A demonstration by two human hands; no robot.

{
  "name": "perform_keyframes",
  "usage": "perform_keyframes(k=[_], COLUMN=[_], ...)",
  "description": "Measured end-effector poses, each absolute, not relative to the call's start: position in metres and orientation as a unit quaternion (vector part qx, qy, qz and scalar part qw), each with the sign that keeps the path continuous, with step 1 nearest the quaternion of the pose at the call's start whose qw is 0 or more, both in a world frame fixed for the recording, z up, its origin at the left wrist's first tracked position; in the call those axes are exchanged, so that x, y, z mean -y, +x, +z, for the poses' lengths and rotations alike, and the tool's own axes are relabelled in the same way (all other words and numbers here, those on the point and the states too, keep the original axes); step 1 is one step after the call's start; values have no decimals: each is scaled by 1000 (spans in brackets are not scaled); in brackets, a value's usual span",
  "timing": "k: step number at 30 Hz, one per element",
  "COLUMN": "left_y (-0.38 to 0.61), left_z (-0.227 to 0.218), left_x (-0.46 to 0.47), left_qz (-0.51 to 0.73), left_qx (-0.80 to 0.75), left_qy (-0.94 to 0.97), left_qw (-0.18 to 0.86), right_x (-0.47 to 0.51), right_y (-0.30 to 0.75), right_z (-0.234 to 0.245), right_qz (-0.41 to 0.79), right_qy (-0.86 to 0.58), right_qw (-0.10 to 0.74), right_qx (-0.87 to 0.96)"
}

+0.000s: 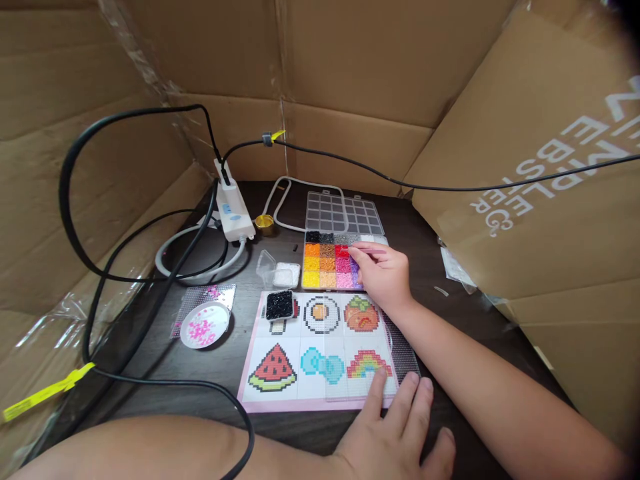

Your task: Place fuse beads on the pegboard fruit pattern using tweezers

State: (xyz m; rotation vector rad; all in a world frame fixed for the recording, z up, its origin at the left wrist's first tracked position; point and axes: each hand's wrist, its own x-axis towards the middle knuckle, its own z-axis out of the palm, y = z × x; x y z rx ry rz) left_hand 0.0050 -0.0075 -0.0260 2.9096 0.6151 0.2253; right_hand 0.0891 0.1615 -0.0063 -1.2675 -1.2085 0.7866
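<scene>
My right hand [385,277] pinches slim pink tweezers [371,251], their tip over the red beads in a compartmented bead box [303,267]. Black, grey, orange, yellow, pink and purple beads fill its compartments. Fingers spread, my left hand [387,430] rests at the lower right edge of a pattern sheet [287,399]. Its fingertips touch a clear pegboard [363,390] laid over the rainbow picture [369,364]. Other pictures on the sheet include a watermelon [273,370], a fried egg and a tomato-like fruit. A small tray of black beads [279,305] stands on the sheet's upper left.
An open box of white beads [287,275] lies left of the bead box. Further left, a white dish with pink beads [205,325] sits on another pegboard [197,295]. Black cables [150,313] loop from a power strip [234,210]. Cardboard walls [350,87] enclose the dark table.
</scene>
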Motion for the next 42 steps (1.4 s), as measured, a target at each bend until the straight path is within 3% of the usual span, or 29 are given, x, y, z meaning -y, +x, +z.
perform_keyframes(k=[19,25,31,42], left_y=[1,1,2,2], left_z=[-20,-16,-14,-11], left_x=[21,22,22,18], left_qz=[50,48,39,30], left_qx=[-232,-237,-239,-234], left_qy=[962,959,959,959], left_qw=[137,147,149,159], right_x=[-120,-77,-40,-42], right_y=[102,122,146,140], right_z=[25,34,9,4], right_qz=[299,303,374,422], right_qy=[-516,-564,-607,-623], right_qw=[642,597,561,538], right_qx=[482,484,421,379])
